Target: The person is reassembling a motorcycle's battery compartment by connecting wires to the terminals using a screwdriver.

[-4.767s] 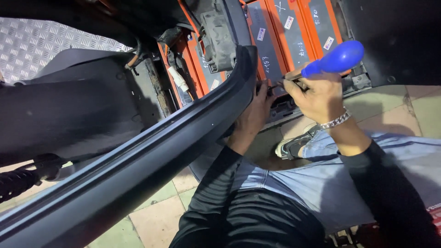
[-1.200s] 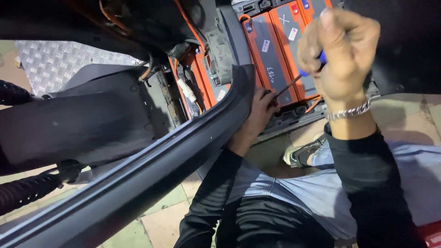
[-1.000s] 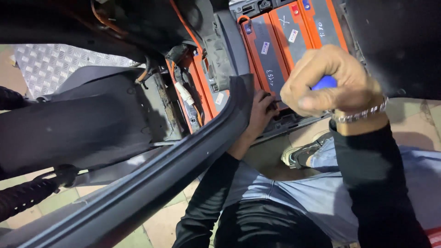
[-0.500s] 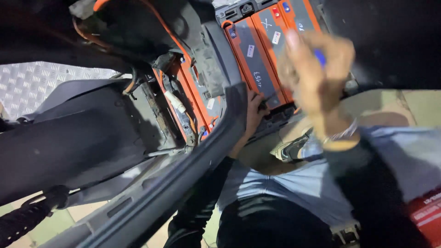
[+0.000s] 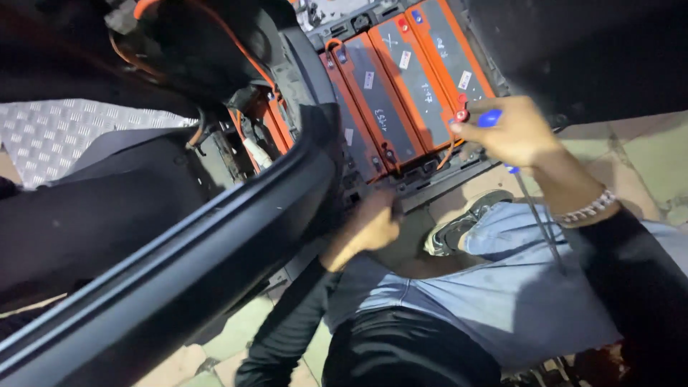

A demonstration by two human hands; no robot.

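Right hand (image 5: 512, 136) is closed around the blue handle of a screwdriver (image 5: 534, 208), gripping it near the top so that only a bit of blue shows above the knuckles and a sliver below the palm. Its thin metal shaft leaves the underside of the hand and runs down and slightly to the right, toward the person's light blue trousers (image 5: 502, 294), so the long axis is close to upright in the view with the tip pointing back at the lap (away from the batteries). This hand sits over the near right corner of the battery pack (image 5: 401, 93), a row of grey blocks with orange edges lying in the open floor well of a scooter. Left hand (image 5: 373, 226) is curled into a loose fist against the well's front edge, just beside the black body panel (image 5: 179, 258) that crosses the view diagonally; what it grips, if anything, cannot be told. A silver chain bracelet (image 5: 588, 211) circles the right wrist.
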